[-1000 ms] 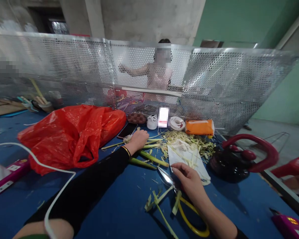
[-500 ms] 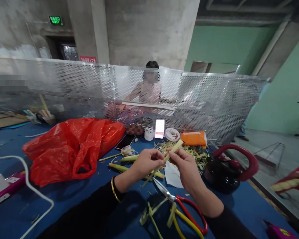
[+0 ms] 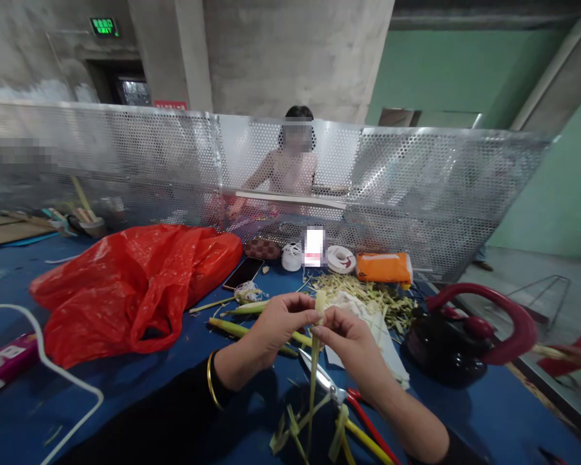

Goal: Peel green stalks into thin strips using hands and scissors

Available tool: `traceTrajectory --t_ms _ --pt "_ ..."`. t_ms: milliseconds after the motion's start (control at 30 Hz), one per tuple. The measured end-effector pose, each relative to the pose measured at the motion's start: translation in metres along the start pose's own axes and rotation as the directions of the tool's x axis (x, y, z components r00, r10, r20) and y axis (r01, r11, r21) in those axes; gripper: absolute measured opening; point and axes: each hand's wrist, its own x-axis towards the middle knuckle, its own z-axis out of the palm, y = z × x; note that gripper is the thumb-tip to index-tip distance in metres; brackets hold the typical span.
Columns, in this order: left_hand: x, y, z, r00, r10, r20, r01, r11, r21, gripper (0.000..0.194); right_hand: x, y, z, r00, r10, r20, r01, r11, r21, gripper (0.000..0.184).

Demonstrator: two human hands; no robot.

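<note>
A long pale green leaf strip [image 3: 314, 371] hangs upright between my two hands, its short top end poking above the fingers. My left hand [image 3: 285, 321] pinches it from the left, a gold bangle at the wrist. From the right, my right hand [image 3: 346, 332] grips the same strip with thumb and fingertips. Below them, scissors [image 3: 326, 381] with red and yellow handles lie on the blue table, partly behind my right forearm. Woven leaf pieces [image 3: 293, 423] lie beside the scissors. Green stalks [image 3: 230, 328] rest behind my left hand.
A red plastic bag [image 3: 126, 290] fills the left side, near a white cable [image 3: 43, 336]. A black kettle [image 3: 443, 342] stands right. Leaf scraps [image 3: 387, 300], an orange packet [image 3: 385, 267] and a phone [image 3: 243, 274] lie behind. A person [image 3: 295, 161] sits beyond the perforated screen [image 3: 407, 194].
The leaf strip has turned from slanting up to the right to nearly vertical. My right hand has shifted slightly left and down, uncovering white paper behind it. The camera view has shifted a little.
</note>
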Motion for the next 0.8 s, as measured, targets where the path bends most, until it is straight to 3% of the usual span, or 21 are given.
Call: traceTrajectory --t_ms 267,400,500,567,700,800 --pt "-0.001 0.003 0.001 0.998 0.005 -0.055 -0.006 1.0 -0.022 0.025 -0.003 -0.001 -0.002 0.998 0.058 -0.027 -0.055 0.992 0.116 0.03" --pt "-0.001 0.005 0.0 0.999 0.046 -0.026 -0.045 0.998 0.037 0.02 -0.002 -0.004 -0.003 0.994 0.096 -0.043 -0.09 0.989 0.117 0.032" --pt "0.0 0.004 0.0 0.999 0.049 -0.015 -0.048 0.996 0.079 0.017 -0.002 -0.003 -0.004 0.998 0.059 -0.028 -0.059 0.998 0.02 0.03" --pt "0.0 0.003 -0.001 0.999 0.046 -0.02 -0.044 0.995 0.085 0.017 -0.003 -0.001 -0.005 0.999 -0.032 -0.031 0.028 0.992 -0.122 0.026" --pt "0.001 0.002 -0.002 1.0 0.01 -0.025 -0.009 0.999 0.054 0.017 -0.004 0.002 -0.008 0.972 -0.234 -0.037 0.2 0.893 -0.402 0.019" --pt "0.001 0.004 -0.001 0.999 -0.012 -0.048 0.014 1.0 0.026 0.019 -0.003 0.002 -0.01 0.976 -0.219 0.005 0.203 0.897 -0.392 0.016"
